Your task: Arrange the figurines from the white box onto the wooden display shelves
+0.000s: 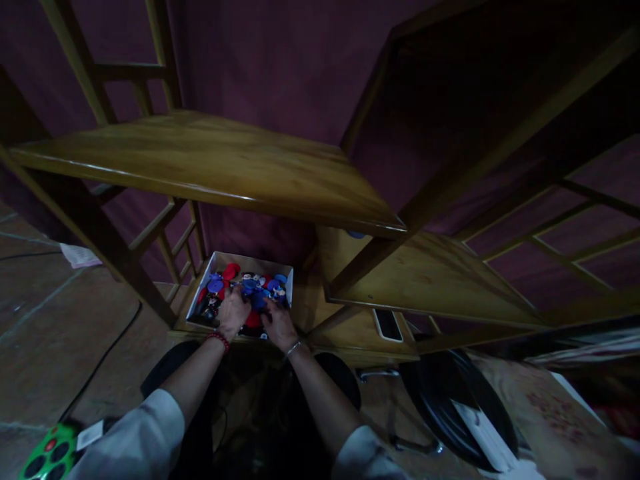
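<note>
1. from where i stand, a shallow white box (pixel 253 263) sits on the lower shelf (pixel 307 308) of a wooden unit, just below the upper shelf (pixel 225 163), in front of the seated person.
2. the box is full of small pieces (pixel 256 293), mostly blue, purple and red, some of them round and flat, some dark with pale bits; they are jumbled together and too small and dim for me to make out further.
3. the person's left hand (pixel 236 311), with a red beaded bracelet (pixel 219 339) at the wrist, reaches down among the pieces near the middle of the box; its fingertips are partly hidden, so i cannot tell whether they pinch anything.
4. the right hand (pixel 279 325), a silvery bracelet (pixel 294 347) at the wrist, comes in over the front right part, fingers bent and slightly apart beside the blue pieces; i cannot tell whether it grips one.
5. well to the right, a dark-faced, white-edged slab (pixel 388 325) like a phone lies on the wood.
6. a black cable (pixel 107 350) runs across the floor towards a green object (pixel 50 453) at the left.
</note>
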A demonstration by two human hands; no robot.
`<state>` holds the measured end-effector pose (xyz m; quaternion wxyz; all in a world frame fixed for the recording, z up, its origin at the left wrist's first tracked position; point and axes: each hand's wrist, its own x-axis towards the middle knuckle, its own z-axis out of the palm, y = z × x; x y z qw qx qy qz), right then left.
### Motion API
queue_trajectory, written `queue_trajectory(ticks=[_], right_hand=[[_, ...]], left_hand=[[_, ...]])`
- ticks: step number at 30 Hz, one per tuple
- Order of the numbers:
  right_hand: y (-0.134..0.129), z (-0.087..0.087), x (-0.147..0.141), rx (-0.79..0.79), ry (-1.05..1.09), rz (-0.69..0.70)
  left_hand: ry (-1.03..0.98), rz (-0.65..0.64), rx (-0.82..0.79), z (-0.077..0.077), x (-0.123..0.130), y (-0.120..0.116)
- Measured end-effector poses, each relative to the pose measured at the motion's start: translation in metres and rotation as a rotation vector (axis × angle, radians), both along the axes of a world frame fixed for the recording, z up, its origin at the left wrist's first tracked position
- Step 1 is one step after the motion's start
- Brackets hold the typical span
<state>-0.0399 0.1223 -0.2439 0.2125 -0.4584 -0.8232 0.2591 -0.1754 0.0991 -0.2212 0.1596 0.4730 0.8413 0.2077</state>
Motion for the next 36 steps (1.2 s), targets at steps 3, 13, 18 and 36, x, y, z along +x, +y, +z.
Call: queue_trajectory(ticks=[3, 13, 18, 36], right_hand=[[0.002, 0.004, -0.006, 0.058, 0.012, -0.002], [0.027, 0.016, -0.027, -0.02, -0.155, -0.036], [0.035, 0.016, -0.029, -0.099, -0.22, 0.03], [0.055, 0.014, -0.034, -0.131, -0.363, -0.057]], left_hand=[[0.072, -0.021, -0.039, 0.004, 0.002, 0.004], [0.201, -0.158, -0.222, 0.009, -0.002, 0.017], [0.24, -0.182, -0.259, 0.008, -0.008, 0.022], [0.213, -0.158, -0.255, 0.01, -0.01, 0.021]])
